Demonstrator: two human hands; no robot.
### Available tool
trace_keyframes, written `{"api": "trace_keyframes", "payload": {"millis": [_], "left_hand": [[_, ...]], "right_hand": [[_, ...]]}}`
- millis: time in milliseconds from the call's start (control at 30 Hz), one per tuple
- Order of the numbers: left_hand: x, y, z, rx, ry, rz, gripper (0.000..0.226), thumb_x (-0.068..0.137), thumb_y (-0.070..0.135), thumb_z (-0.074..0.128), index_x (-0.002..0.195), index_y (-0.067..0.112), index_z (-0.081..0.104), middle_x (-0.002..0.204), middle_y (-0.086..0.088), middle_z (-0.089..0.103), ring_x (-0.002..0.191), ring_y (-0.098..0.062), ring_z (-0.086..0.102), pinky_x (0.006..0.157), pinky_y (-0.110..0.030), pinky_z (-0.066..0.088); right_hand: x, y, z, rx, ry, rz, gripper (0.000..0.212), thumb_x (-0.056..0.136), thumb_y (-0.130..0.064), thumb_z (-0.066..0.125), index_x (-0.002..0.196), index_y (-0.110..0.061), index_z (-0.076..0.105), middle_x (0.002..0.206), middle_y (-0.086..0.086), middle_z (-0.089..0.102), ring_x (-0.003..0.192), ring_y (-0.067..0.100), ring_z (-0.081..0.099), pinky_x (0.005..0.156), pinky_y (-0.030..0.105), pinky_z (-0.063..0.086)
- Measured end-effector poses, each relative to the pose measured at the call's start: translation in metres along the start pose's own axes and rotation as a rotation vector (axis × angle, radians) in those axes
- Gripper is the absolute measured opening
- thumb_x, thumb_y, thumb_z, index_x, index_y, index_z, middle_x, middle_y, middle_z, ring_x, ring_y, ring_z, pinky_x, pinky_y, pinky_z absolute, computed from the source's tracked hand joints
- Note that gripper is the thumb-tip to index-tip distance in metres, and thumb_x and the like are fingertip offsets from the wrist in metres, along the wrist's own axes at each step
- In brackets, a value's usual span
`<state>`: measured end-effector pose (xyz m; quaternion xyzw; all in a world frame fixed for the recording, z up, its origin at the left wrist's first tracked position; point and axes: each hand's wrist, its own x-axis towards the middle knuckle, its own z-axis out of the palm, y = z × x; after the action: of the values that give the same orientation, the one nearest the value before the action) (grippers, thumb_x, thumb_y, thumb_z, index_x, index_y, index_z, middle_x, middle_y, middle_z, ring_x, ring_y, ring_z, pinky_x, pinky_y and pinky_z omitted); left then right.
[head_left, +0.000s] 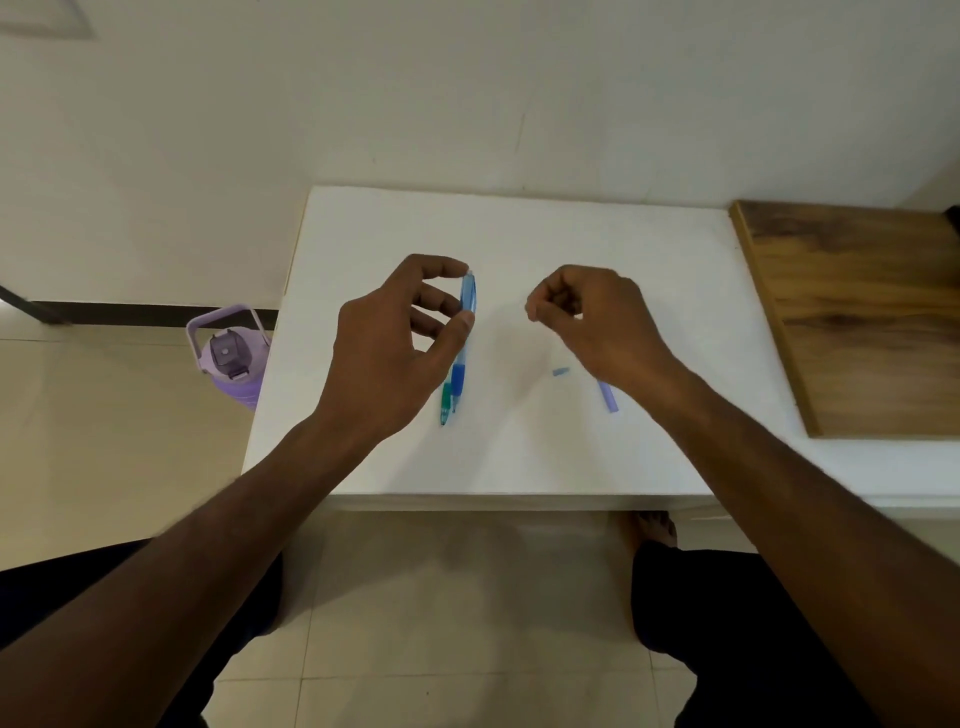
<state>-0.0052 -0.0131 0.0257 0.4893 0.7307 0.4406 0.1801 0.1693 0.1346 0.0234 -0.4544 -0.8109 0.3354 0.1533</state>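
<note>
Seemingly midway: the left hand (395, 338) pinches the blue pen (468, 296) between thumb and forefinger, the right hand (597, 322) beside it is curled, whether around anything I cannot tell, while a small blue piece (561, 371) and a tube (608, 397) lie unfitted on the counter (519, 457) by that wrist.

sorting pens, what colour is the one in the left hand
Translucent blue pen, darker blue grip; best in head view.

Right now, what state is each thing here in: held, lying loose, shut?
blue pen: pinched by the left hand
green pen: lying on the table
small blue piece: lying loose on the table
blue tube: lying loose on the table
right hand: fingers curled; contents unclear
purple bottle: upright on the floor
</note>
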Motion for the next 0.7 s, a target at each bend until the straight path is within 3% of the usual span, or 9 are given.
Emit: {"api": "trace_keyframes", "payload": {"millis": [67,167,400,600,700], "left_hand": [[-0.004,0.001,0.006,-0.04,-0.014,0.005,0.03,0.098,0.034,0.073,0.126,0.033,0.064,0.092,0.023,0.069,0.084,0.0,0.071,0.066,-0.01,0.056],[-0.01,0.005,0.015,-0.12,-0.058,0.017,0.024,0.1,0.027,0.07,0.122,0.035,0.066,0.09,0.017,0.071,0.088,-0.004,0.071,0.069,-0.012,0.057],[-0.008,0.007,0.029,-0.174,-0.101,-0.024,0.024,0.103,0.024,0.067,0.125,0.032,0.07,0.097,0.009,0.071,0.088,-0.016,0.073,0.079,-0.028,0.063],[-0.006,0.006,0.032,-0.148,-0.089,-0.014,0.024,0.102,0.026,0.068,0.124,0.034,0.071,0.097,0.012,0.071,0.089,-0.012,0.072,0.074,-0.016,0.059],[-0.005,0.005,0.033,-0.144,-0.088,-0.008,0.024,0.101,0.027,0.069,0.124,0.035,0.071,0.098,0.015,0.07,0.089,-0.009,0.072,0.074,-0.013,0.057]], "right_hand": [[0.001,-0.003,-0.008,0.173,0.017,0.04,0.01,0.099,-0.02,0.069,0.095,-0.023,0.077,0.09,-0.013,0.079,0.077,-0.003,0.068,0.069,0.012,0.05],[-0.002,-0.01,-0.012,0.357,0.005,0.072,0.011,0.102,-0.021,0.066,0.105,-0.017,0.076,0.093,-0.008,0.081,0.076,0.002,0.068,0.069,0.025,0.056],[-0.013,-0.014,-0.016,0.444,-0.052,0.017,0.015,0.105,-0.013,0.061,0.11,-0.004,0.072,0.103,0.01,0.079,0.083,0.017,0.069,0.075,0.035,0.059],[-0.016,-0.008,-0.019,0.401,-0.116,-0.033,0.012,0.104,-0.015,0.065,0.108,-0.008,0.074,0.093,0.0,0.078,0.081,0.014,0.072,0.077,0.028,0.061],[-0.016,-0.006,-0.018,0.411,-0.131,-0.041,0.012,0.104,-0.015,0.064,0.107,-0.008,0.074,0.093,0.001,0.079,0.082,0.015,0.073,0.079,0.031,0.063]]}}
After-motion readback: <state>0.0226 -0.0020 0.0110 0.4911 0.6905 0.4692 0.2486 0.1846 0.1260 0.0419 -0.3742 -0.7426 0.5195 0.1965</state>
